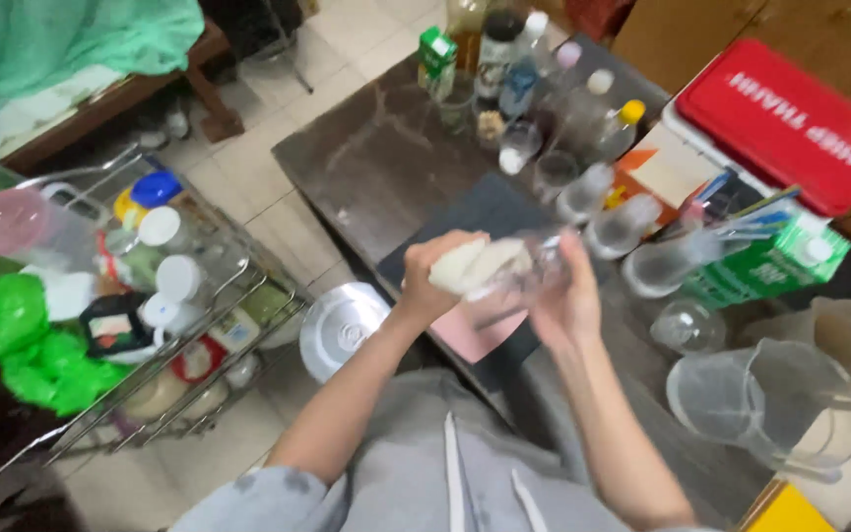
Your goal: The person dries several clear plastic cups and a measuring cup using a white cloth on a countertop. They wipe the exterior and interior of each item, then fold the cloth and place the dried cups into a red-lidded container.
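At the centre of the frame a clear glass [529, 271] is held between both hands above the near edge of a dark table [366, 167]. The left hand [435, 276] is closed around a pale cloth [475, 264], which is pressed against the glass and seems to be pushed partly into it, though motion blur makes this hard to tell. The right hand [568, 296] is wrapped around the far side of the glass, fingers curled up over it. Beneath the hands a pink mat [475, 335] is seen lying on a dark mat [475, 212]. Toward the upper middle of the frame a cluster of bottles [534, 69] and small glasses is set on the table, with a small green carton [436, 49] at its left end. At the right a larger green carton [770, 261] is laid on its side, just below a red-lidded box [785, 108]. At the lower right two clear plastic measuring jugs [741, 394] are stood close together. At the left of the frame a wire rack [238, 345] is filled with jars, lids and green plastic bags [12, 335], and a round metal lid [342, 330] is seen on the tiled floor between the rack and the table.
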